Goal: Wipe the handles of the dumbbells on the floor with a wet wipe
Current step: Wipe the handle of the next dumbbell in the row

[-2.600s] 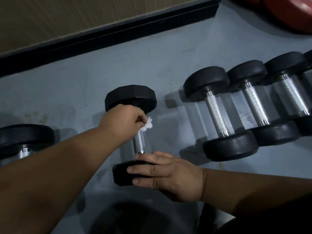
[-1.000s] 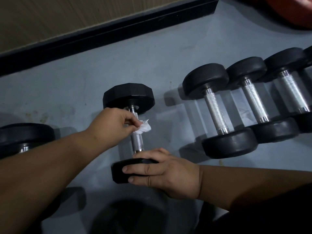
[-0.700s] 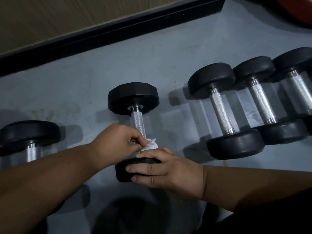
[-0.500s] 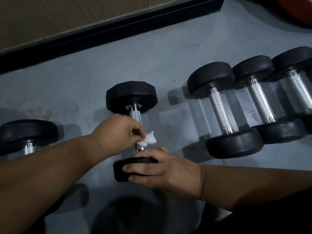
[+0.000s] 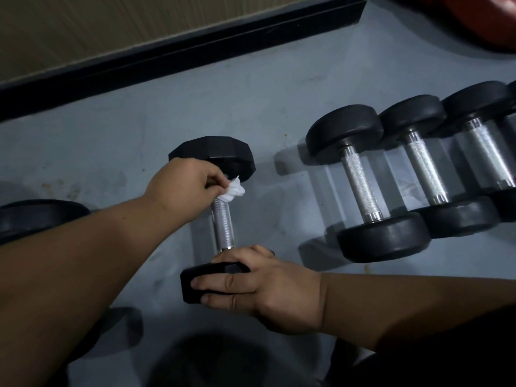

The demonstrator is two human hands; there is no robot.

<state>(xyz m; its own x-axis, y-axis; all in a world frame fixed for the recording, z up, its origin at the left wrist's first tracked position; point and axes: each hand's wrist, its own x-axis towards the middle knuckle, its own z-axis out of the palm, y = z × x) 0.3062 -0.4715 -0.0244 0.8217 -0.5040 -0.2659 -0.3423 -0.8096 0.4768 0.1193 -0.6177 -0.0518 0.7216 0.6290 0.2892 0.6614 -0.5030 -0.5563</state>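
Observation:
A small black hex dumbbell lies on the grey floor, its knurled metal handle (image 5: 222,226) running toward me. My left hand (image 5: 184,187) pinches a crumpled white wet wipe (image 5: 234,191) round the far end of that handle, close to the far head (image 5: 223,153). My right hand (image 5: 259,287) grips the near head (image 5: 192,283), fingers laid over its top. The handle between my hands is bare.
Three round-headed dumbbells (image 5: 363,185) lie side by side to the right. Another dumbbell head (image 5: 36,216) sits at the left edge. A black skirting board (image 5: 178,54) runs along the wall behind. A red plate (image 5: 485,20) shows at top right.
My left hand slid the wipe along the handle from the near end back up to the far end. My right hand stayed on the near head.

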